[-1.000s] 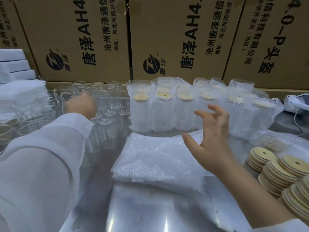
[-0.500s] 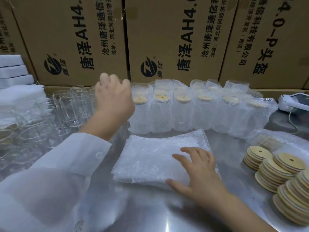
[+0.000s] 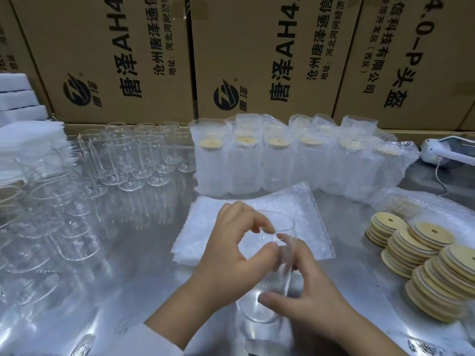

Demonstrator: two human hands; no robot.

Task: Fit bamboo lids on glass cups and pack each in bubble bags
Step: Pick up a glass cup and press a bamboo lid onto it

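Now joined at centre: left hand pinches glass cup rim, right hand grips its side.

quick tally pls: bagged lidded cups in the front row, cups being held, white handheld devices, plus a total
bubble-bagged glass cups with bamboo lids, front row: 6
clear glass cup held by the left hand and right hand: 1
white handheld device: 1
total: 8
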